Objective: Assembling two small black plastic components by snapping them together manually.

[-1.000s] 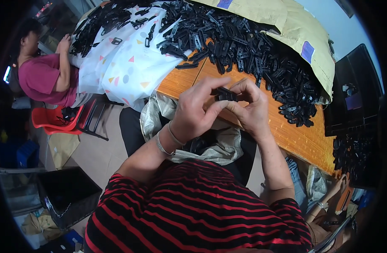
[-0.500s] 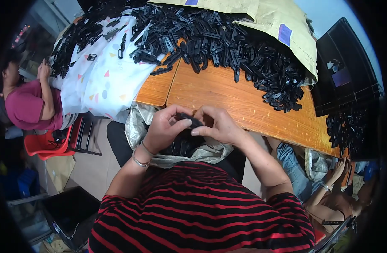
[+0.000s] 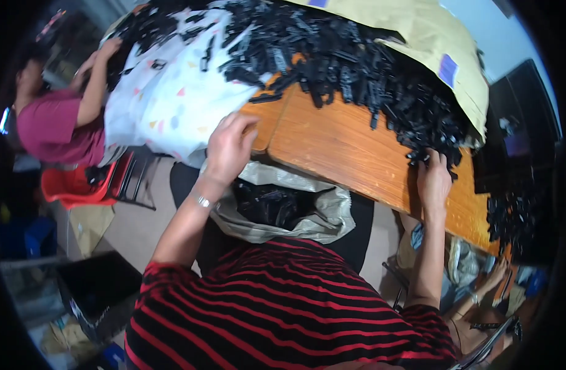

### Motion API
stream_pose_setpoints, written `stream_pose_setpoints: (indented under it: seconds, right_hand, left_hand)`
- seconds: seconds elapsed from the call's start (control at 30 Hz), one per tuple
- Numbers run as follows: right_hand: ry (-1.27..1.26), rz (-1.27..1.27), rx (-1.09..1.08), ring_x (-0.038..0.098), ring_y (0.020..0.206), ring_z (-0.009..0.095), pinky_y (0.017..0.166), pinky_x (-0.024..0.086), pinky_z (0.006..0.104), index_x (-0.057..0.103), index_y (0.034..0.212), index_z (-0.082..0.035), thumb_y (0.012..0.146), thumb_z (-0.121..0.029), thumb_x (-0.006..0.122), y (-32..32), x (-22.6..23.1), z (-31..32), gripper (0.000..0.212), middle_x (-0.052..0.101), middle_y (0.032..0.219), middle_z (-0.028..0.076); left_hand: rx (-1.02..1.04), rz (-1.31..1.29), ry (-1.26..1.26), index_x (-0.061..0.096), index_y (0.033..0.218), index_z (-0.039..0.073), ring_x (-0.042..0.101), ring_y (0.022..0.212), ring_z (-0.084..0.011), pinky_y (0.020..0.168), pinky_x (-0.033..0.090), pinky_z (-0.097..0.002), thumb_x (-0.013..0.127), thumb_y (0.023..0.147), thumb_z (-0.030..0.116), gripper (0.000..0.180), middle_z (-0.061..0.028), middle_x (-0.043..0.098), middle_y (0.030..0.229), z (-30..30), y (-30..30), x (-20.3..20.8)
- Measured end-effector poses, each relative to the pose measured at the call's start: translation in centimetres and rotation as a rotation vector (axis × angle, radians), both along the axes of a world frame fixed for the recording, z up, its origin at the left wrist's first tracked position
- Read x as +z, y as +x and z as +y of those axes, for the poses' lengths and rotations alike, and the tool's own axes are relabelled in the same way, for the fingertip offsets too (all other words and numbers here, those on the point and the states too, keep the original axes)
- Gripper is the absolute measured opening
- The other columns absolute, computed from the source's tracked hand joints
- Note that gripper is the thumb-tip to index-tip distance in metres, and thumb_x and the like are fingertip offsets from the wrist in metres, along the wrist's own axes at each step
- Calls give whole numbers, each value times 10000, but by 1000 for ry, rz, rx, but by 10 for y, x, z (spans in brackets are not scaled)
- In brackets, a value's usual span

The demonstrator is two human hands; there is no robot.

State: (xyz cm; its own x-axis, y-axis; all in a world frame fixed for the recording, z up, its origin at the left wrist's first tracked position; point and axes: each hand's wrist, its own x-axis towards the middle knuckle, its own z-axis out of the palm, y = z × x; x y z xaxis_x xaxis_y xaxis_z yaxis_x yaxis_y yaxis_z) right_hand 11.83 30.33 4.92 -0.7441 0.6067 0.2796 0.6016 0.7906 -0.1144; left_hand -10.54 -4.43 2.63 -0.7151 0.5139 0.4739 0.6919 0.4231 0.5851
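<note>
My left hand (image 3: 229, 148) hangs at the table's near edge, left of the seam. Its fingers are loosely bent and slightly blurred, with a gap by the thumb and nothing visible in them. My right hand (image 3: 435, 179) reaches to the right end of a pile of black plastic parts (image 3: 344, 61), its fingers closed down on a part there; the fingertips are partly hidden among the pieces. Below the table edge, an opened pale woven sack (image 3: 335, 213) rests on my lap, with several black parts (image 3: 270, 205) inside.
A wooden table (image 3: 344, 145) fills the middle. White patterned cloth (image 3: 178, 111) covers its left side, and a yellowish sack (image 3: 443, 43) lies behind the pile. A person in a maroon top (image 3: 61, 129) works at left by a red chair (image 3: 79, 185). Another person's hand (image 3: 496, 271) shows at lower right.
My hands have parted from above the sack, where they held a small black part together. The left moved up and left, the right out to the pile. That part is no longer visible between them.
</note>
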Motion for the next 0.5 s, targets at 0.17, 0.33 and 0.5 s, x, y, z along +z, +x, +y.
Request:
stream_pose_setpoints:
  seconds: [0.17,0.33,0.5]
  right_hand:
    - [42,88,110,626,866,399,725,512,452,634,1068,-50,864,-110,632,-26,-14,-3,212,622,994,193]
    - [-138,325,363,630,862,375,741,512,414,645,1038,-42,836,-64,667,-62,-18,-31,204,634,946,175]
    - [-341,431,456,644,746,262,684,511,336,653,1002,3,848,-15,667,-66,-7,-45,155,629,894,137]
  left_hand:
    - [128,246,-86,659,975,38,586,912,-313,806,492,-393,696,766,35,213,-126,603,901,31,-37,0]
    - [106,176,-169,649,900,39,588,914,-321,786,490,-409,716,752,60,163,-128,612,896,41,-50,-15]
    - [6,163,-72,606,854,23,607,816,-327,719,489,-391,709,781,58,131,-125,620,825,46,-35,-15]
